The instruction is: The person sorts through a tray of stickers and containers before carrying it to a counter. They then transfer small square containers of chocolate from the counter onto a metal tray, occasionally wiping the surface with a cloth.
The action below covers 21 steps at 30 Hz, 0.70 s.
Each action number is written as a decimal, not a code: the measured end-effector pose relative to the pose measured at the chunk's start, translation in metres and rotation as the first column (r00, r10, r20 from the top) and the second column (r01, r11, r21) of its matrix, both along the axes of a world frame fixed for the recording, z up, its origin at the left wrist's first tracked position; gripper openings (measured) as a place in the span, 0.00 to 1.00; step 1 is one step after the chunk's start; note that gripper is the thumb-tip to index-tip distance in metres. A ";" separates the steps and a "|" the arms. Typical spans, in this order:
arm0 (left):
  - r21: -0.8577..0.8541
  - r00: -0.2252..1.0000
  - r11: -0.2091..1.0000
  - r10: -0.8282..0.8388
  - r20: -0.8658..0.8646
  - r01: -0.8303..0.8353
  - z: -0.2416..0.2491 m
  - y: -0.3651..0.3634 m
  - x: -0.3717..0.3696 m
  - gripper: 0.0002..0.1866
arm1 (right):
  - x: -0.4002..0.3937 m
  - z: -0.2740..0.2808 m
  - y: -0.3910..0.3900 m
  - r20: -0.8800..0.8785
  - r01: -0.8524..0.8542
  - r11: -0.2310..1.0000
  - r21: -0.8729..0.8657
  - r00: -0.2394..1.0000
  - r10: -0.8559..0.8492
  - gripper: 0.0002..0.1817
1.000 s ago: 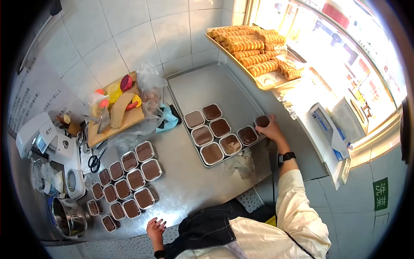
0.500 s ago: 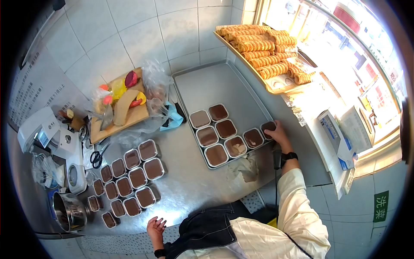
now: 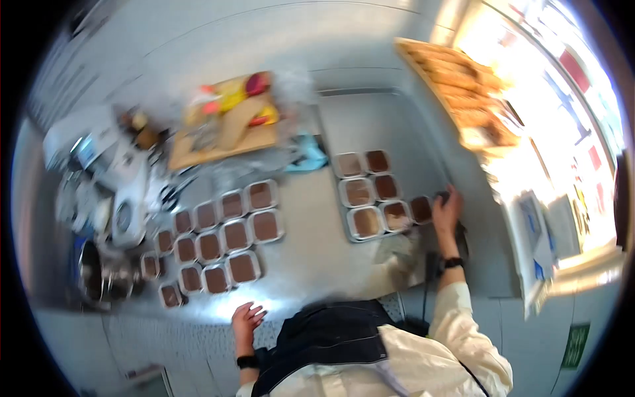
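Observation:
My right hand point(image 3: 448, 210) is at the right front corner of the large metal tray point(image 3: 413, 119), its fingers curled around a small square tub with brown filling point(image 3: 441, 196). The hand hides most of that tub. Just left of it stands another brown-filled tub point(image 3: 421, 210), with several more beside it on the tray, some paler on top. My left hand point(image 3: 247, 319) hovers at the counter's front edge, fingers apart and holding nothing. Behind it, several brown-filled tubs point(image 3: 236, 235) stand in rows on the metal counter point(image 3: 317, 258).
A crumpled cloth point(image 3: 397, 255) lies at the tray's front edge. At the back left, a wooden board point(image 3: 198, 155) holds colourful items and plastic. Scissors point(image 3: 173, 193), a scale point(image 3: 126, 218) and a metal pot point(image 3: 96, 271) are further left. A pastry tray point(image 3: 456, 86) is at right.
The view has shifted and blurred, so the tubs and tray appear further right. My right hand remains at the tray's right front corner; my left hand stays near the counter edge.

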<state>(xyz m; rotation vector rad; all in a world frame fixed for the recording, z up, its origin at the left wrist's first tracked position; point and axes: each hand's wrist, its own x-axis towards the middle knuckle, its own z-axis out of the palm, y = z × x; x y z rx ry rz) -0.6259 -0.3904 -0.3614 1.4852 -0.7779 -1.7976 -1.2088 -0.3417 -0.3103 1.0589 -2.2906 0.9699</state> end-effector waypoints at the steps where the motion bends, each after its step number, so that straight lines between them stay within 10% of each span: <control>1: 0.033 1.000 0.999 0.008 -0.004 -0.008 -0.001 0.000 0.003 0.15 | 0.024 0.014 -0.013 -0.039 -0.121 0.992 0.038 0.992 0.122 0.21; 8: 0.145 0.989 0.989 0.059 -0.134 -0.040 -0.002 -0.008 0.011 0.14 | 0.212 0.028 -0.104 0.156 -0.829 0.492 0.267 0.541 0.826 0.25; 21: 0.094 0.992 0.995 0.048 -0.115 -0.038 -0.005 -0.004 0.009 0.13 | 0.312 -0.005 -0.182 0.188 -0.753 0.473 0.457 0.602 0.776 0.44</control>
